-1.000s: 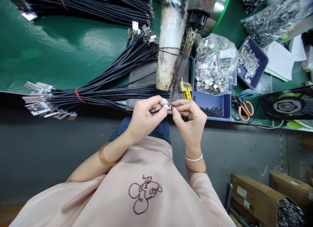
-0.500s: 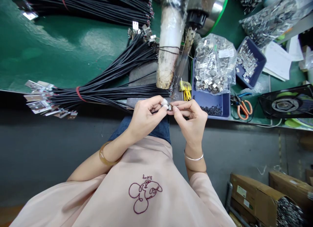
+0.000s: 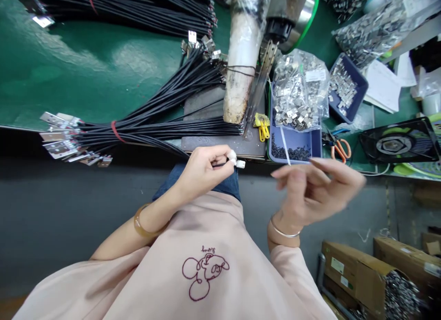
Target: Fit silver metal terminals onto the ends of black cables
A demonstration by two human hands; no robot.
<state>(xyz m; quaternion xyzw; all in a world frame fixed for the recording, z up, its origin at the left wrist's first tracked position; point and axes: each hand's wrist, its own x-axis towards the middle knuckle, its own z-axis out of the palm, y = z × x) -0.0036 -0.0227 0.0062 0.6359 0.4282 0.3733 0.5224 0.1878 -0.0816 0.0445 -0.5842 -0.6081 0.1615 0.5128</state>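
My left hand (image 3: 208, 168) is closed in a pinch on the end of a black cable (image 3: 218, 165). White covers show on the fingertips, and a small silver connector (image 3: 241, 164) sticks out just beyond them. Off to the right, my right hand (image 3: 315, 189) is smeared by motion, its fingers curled. From its fingertips a thin whitish stick (image 3: 285, 146) points up over the blue tray (image 3: 319, 150), which holds small black parts and a clear bag (image 3: 299, 90) of metal shells. Beside the left hand lies a red-banded bundle of black cables (image 3: 155, 131) with metal plugs.
A wrapped white nozzle (image 3: 237, 90) and a metal strip (image 3: 262, 86) hang over the grey plate (image 3: 227, 145). Yellow clip (image 3: 263, 129), orange-handled pliers (image 3: 341, 151), a second blue tray (image 3: 360, 92) and a fan (image 3: 396, 143) stand around. Cartons (image 3: 361, 274) are on the floor.
My right hand has left the connector and swung to the right with the thin stick. My left hand keeps its pinch on the cable, slightly lower. The view has shifted a little.
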